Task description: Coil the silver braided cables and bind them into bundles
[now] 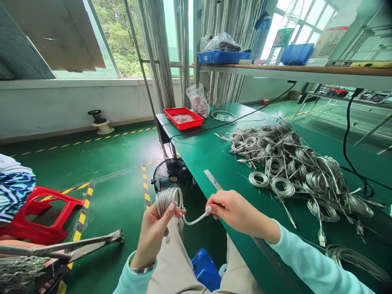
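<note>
My left hand (159, 226) is closed around a coil of pale grey cable (168, 200), thumb pressed against its near side, above my lap. From the coil a short loose length of the cable curves across to my right hand (228, 209). There my thumb and fingers pinch it by the table's edge; its tip is hidden in the grip. A steel ruler (212, 179) lies on the green table (208, 151), partly beneath my right hand and forearm. To the right is a large heap of coiled cables (281, 159), some showing USB plugs (321, 238).
At the table's far end stand a red tray (183, 118) of small pale pieces and a plastic bag (198, 101). A black fan (171, 175) is on the floor beside the table. A red stool (39, 212) with a seated person is at left. A shelf (294, 72) spans above the table.
</note>
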{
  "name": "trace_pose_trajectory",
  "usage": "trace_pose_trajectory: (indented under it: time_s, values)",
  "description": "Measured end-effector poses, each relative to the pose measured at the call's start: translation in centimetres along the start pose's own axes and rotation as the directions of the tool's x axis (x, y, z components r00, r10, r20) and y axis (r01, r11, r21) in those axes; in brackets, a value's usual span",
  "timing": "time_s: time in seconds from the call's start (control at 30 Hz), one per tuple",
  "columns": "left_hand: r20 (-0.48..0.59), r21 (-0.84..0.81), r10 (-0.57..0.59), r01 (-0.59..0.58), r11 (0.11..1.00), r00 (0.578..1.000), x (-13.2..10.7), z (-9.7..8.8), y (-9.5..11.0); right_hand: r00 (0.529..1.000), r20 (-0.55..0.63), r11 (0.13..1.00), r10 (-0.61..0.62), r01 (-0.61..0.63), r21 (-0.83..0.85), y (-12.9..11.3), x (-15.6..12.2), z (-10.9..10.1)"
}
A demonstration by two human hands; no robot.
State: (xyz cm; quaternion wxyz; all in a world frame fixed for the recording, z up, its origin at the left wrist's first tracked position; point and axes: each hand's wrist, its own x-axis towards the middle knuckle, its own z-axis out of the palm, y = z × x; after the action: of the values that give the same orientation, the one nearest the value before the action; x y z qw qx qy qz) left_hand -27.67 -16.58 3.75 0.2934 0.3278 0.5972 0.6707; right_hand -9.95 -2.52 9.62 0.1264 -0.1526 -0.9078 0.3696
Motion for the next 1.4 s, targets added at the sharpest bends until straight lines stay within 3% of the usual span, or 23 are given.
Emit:
trace_pose_trajectory:
  time_s: [0.13,0.27,0.37,0.57,0.77,1.13,1.4]
  values:
    - [0.133,-0.171,-0.109,0.131,0.977,0.985,-0.3,1.3,0.9,0.994,0.042,0.954,0.102,-0.109,0.279,-0.3,1.5,0.4]
    - [0.227,-0.263,-0.21,0.268,0.927,0.951,-0.5,2.1,1.4,0.994,-0.005,0.922,0.113,-0.103,0.373,-0.1,2.6,0.7]
    - [0.303,-0.287,-0.215,0.304,0.908,0.929,-0.4,2.2,1.3,0.994,-0.049,0.912,0.096,-0.068,0.405,-0.1,3.0,0.9]
    - [0.367,-0.376,-0.204,0.345,0.86,0.908,-0.4,2.6,1.3,0.965,-0.262,0.969,0.022,0.044,0.243,0.1,3.2,1.2]
    - [0.398,-0.466,-0.234,0.415,0.781,0.887,-0.6,2.9,1.6,0.929,-0.369,0.991,-0.041,0.086,0.107,0.3,3.2,2.1]
    - [0.373,-0.536,-0.372,0.525,0.662,0.85,-0.5,2.3,1.3,0.918,-0.357,0.974,-0.172,0.213,0.078,0.7,3.1,2.5]
    - [0.435,-0.526,-0.341,0.542,0.655,0.834,-0.5,2.8,1.4,0.908,-0.361,0.968,-0.211,0.244,0.049,0.8,3.2,2.8]
